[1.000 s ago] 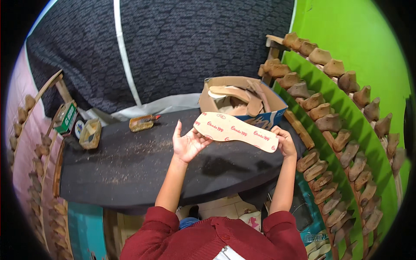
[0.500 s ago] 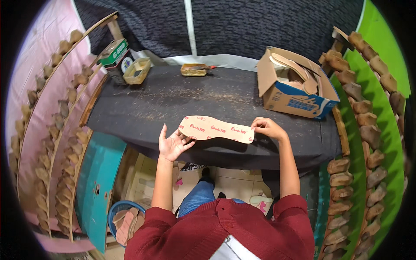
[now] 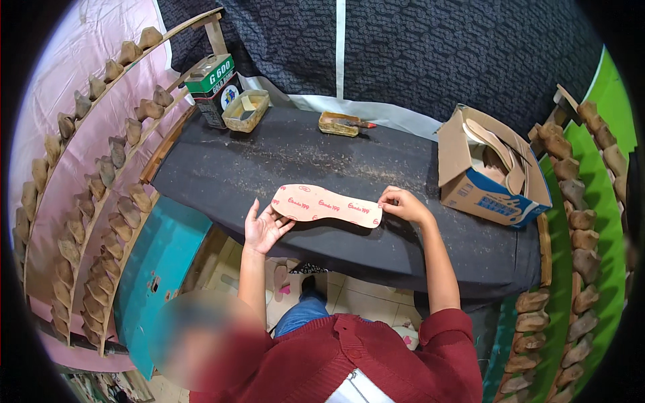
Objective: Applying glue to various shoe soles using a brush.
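A flat, pinkish-tan shoe insole [image 3: 328, 207] with red print lies level over the front half of a black-covered table. At its narrow right end, my right hand [image 3: 400, 205] pinches the edge between thumb and fingers. My left hand [image 3: 264, 227] has its palm turned up, and its fingers reach under the wide left end and support it. The left thumb stands apart from the insole, and those left fingertips are partly hidden beneath it.
A cardboard box [image 3: 496, 168] of sole-shaped pieces stands at the right. Along the back are a green and black can [image 3: 213, 87], a yellowish tub [image 3: 246, 111] and a small tray [image 3: 339, 124] with a brush. Racks of wooden shoe lasts [image 3: 107, 168] line both sides.
The view has shifted, so the table and its things sit elsewhere in the picture. Both hands keep the same hold on the insole, which tilts slightly down to the right in view.
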